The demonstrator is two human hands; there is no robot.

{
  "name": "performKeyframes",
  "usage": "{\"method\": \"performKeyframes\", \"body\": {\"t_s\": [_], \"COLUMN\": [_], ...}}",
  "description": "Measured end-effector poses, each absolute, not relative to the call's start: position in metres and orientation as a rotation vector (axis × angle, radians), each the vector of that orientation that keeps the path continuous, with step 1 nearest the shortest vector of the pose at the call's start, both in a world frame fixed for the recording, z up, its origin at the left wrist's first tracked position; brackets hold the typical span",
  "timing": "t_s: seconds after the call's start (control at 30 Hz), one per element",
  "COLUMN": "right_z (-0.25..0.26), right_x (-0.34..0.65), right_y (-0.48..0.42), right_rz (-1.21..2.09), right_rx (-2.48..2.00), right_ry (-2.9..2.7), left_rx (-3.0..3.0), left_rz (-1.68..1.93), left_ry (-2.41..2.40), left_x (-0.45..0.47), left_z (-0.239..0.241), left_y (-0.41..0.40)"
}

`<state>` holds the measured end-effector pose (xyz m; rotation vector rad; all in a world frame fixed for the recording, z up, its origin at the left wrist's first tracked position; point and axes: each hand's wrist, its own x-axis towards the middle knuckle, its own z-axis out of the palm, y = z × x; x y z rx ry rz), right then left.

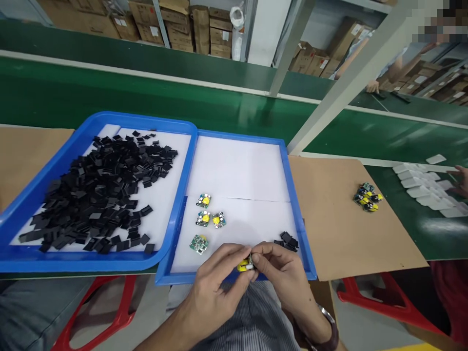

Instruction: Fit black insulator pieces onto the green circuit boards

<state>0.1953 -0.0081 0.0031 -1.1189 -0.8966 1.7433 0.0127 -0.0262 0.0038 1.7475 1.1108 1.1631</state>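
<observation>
Above the near edge of the blue tray [286, 168], both my hands meet around a small circuit board [244, 266] with a yellow component. My left hand [219, 282] pinches it from the left between thumb and fingers. My right hand [281, 275] is closed at its right side, fingertips touching it; whether a black piece is also between them is hidden. Several similar circuit boards [203, 218] lie on the white lining to the left, one of them [199, 244] with its green underside up. A few black pieces [288, 241] rest beside my right hand.
A second blue tray [106, 264] on the left holds a big heap of black pieces [106, 185]. More boards [367, 197] sit on cardboard [340, 234] at right, near white plastic parts [424, 185] and another person's hand [461, 179]. A slanted metal post [329, 105] stands behind.
</observation>
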Motion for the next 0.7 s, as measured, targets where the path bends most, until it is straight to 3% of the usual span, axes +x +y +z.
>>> {"method": "performKeyframes", "body": {"t_s": [0.33, 0.7], "right_z": [0.01, 0.001], "right_x": [0.199, 0.212], "right_y": [-0.011, -0.016], "right_rz": [2.011, 1.8], "right_rx": [-1.013, -0.959], "right_ry": [-0.5, -0.891], "left_rx": [1.657, 1.564], "left_rz": [1.188, 1.099], "left_ry": [1.127, 0.992], "left_x": [0.021, 0.015], "left_z": [0.02, 0.022], "left_y": [-0.028, -0.034]}}
